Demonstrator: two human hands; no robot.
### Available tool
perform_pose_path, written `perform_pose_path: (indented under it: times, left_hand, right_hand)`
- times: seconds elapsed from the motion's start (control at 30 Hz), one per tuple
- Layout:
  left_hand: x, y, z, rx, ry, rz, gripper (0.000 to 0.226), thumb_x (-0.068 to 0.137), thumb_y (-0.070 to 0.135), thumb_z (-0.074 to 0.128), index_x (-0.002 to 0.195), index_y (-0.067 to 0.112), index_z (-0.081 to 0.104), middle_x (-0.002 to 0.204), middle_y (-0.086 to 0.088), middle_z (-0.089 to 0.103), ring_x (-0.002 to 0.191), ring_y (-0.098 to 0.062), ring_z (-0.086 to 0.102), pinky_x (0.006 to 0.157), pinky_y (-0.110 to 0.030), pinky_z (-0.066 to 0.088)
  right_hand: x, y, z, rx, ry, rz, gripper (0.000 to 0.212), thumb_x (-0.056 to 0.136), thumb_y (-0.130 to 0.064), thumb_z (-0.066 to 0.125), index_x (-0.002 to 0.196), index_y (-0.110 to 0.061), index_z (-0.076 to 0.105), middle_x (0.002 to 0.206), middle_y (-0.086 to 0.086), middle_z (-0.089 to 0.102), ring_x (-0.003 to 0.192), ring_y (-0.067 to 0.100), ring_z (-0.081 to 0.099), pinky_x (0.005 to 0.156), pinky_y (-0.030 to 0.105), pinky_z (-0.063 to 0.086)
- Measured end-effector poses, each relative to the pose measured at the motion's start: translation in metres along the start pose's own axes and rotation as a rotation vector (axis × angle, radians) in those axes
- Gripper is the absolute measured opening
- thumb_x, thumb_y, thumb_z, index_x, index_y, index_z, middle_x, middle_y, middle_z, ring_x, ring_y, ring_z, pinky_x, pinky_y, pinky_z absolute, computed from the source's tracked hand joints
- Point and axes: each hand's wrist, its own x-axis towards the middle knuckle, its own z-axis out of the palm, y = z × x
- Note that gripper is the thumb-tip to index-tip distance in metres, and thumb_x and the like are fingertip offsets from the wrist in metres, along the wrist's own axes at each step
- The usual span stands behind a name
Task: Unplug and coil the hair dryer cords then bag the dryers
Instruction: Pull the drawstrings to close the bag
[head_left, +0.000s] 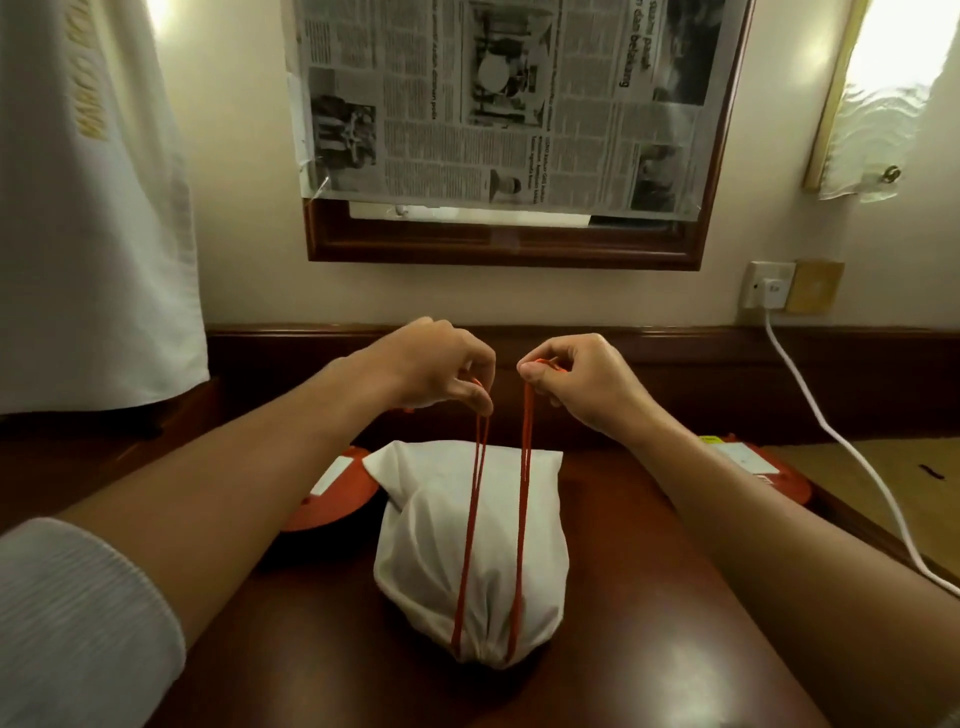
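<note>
Now | left hand (441, 369), right hand (576, 379) pinch drawstrings (524, 467) | bag (467, 545) cinched

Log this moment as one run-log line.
left hand: pinching red drawstring | right hand: pinching drawstring | white bag: cinched on desk | white cord: plugged in

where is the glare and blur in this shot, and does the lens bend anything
Head view: bright lamps blow out the top left corner and the lamp at top right; a soft sheen lies on the table; the sleeve at lower left is blurred; wide-angle distortion bows the mirror frame and spreads the forearms; the white bag is sharp.
</note>
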Motion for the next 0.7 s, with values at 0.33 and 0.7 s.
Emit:
perform_pose_path:
  times: [0.33, 0.7]
  left_hand:
    - [0.055, -0.085, 0.132, -0.128, -0.106, -0.023, 0.024, 0.08, 0.052, 0.071, 0.089, 0.029, 0.071, 0.078, 0.013, 0.058, 0.082, -0.011, 0.062, 0.067, -0.027, 0.043]
    - [0.028, -0.081, 0.163, -0.049, 0.216, -0.328, 0.05, 0.096, 0.059, 0.036, 0.137, 0.032, 0.048, 0.137, 0.007, 0.051, 0.127, -0.016, 0.047, 0.111, -0.042, 0.028]
  right_hand:
    - [0.055, 0.101, 0.094, 0.073, -0.275, 0.076, 0.01, 0.09, -0.022, 0.072, 0.09, -0.014, 0.077, 0.074, 0.004, 0.075, 0.064, 0.008, 0.067, 0.065, 0.032, 0.057]
    - [0.034, 0.123, 0.106, 0.049, -0.023, 0.138, 0.029, 0.103, -0.035, 0.05, 0.123, -0.026, 0.068, 0.114, -0.013, 0.07, 0.106, -0.001, 0.061, 0.091, 0.023, 0.053]
